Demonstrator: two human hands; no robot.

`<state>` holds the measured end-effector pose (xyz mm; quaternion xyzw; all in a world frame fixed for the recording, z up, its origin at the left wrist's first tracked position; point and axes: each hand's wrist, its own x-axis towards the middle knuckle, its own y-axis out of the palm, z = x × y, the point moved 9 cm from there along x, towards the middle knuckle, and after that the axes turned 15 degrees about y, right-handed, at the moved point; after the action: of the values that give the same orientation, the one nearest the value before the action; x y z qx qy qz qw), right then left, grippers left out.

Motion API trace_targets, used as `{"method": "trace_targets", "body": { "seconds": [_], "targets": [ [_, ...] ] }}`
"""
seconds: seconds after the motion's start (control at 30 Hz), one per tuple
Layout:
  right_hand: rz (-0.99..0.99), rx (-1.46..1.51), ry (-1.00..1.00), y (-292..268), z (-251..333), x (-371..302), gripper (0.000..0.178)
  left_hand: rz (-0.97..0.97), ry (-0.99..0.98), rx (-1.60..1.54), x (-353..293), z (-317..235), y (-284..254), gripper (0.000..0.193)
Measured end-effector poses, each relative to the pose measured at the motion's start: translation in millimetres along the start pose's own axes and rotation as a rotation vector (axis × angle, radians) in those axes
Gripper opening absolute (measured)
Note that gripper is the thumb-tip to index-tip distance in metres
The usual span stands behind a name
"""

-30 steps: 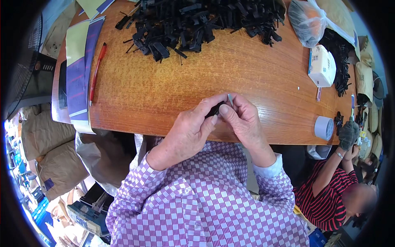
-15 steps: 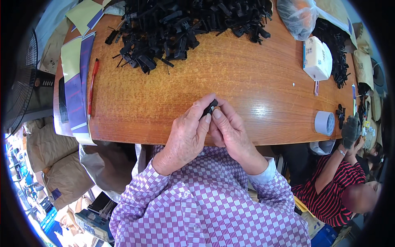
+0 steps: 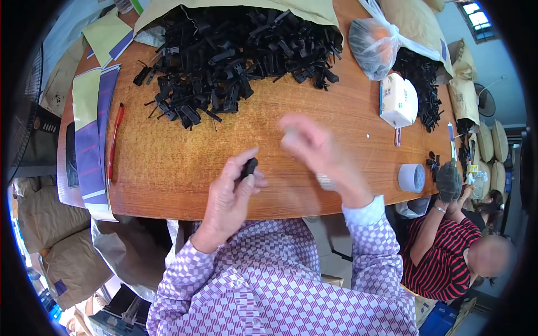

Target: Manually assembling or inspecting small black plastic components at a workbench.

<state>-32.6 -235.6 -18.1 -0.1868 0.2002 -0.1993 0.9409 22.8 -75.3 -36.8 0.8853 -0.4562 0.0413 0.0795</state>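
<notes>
Between the thumb and fingers of my left hand (image 3: 231, 193) is a small black plastic part (image 3: 249, 167), held just above the near side of the table. My right hand (image 3: 310, 147) is off to the right of it, apart from the part and smeared by motion, so its fingers cannot be read. Ahead lies a big heap of similar black plastic parts (image 3: 218, 61), spilling from the mouth of a paper sack (image 3: 235, 4) onto the brown wooden table (image 3: 168, 168).
A red pen (image 3: 116, 140) and purple-and-yellow papers (image 3: 89, 145) lie on the left. To the right are a tissue pack (image 3: 398, 101), a tape roll (image 3: 412, 177) and a clear plastic bag (image 3: 372, 47). A co-worker's gloved hand (image 3: 449, 182) is at the right edge.
My hands have parted: the right one swung away up and to the right, while the left keeps the black part and sits further left. The whole view has shifted, showing more of the sack.
</notes>
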Motion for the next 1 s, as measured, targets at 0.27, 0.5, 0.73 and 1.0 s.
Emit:
{"method": "trace_targets", "body": {
  "seconds": [0.27, 0.5, 0.73, 1.0],
  "targets": [
    [-0.729, -0.45, 0.155, -150, -48, 59, 0.034, -0.128, -0.432, -0.759, -25, 22, 10, 0.018],
    [-0.737, -0.5, -0.037, -95, -13, 21, 0.024, -0.147, -0.471, -0.813, -32, 32, 8, 0.021],
    [-0.636, -0.599, -0.307, -42, 23, -28, 0.023, -0.06, -0.431, -0.76, -13, 25, 11, 0.024],
    [-0.311, -0.094, -0.124, -32, 12, -33, 0.024, -0.03, -0.239, -0.436, 16, 8, 2, 0.042]
  ]
}}
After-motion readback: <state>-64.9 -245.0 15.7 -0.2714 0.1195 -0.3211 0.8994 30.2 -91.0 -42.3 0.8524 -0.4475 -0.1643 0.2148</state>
